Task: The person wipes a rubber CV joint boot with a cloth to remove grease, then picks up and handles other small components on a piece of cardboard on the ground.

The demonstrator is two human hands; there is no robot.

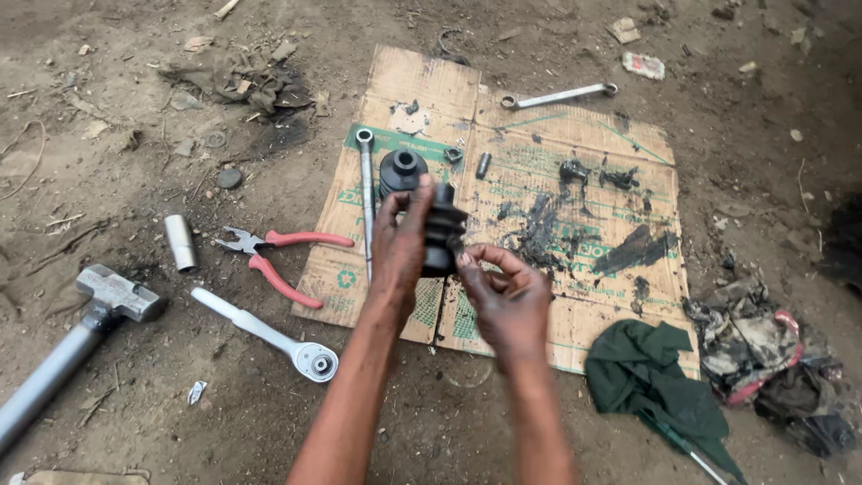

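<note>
Black ribbed rubber boot (443, 229) held up over the cardboard (575, 332), clear of it, long axis near upright with a slight lean. Left hand (400, 242) closed round the boot's left flank, thumb and fingers wrapped on the ribs, carrying the weight. Right hand (507, 296) just below and right of the boot, fingertips (467, 260) pinched at its lower right edge; whether gripping the rim or only touching cannot be told. Boot thus lying up and left from the right hand, directly against the left; left the nearer and the holder. On the cardboard behind the boot: black round part (401, 171) with raised hub, long wrench (365, 193) lying lengthwise beside it, dark grease smears to the right. On the dirt to the left, well apart: red-handled pliers (278, 256), ratchet (269, 332), socket (180, 242), hammer (90, 328). Second wrench (558, 94) at the cardboard's far edge. Green cloth (651, 377) and dirty rags (763, 350) lower right.
</note>
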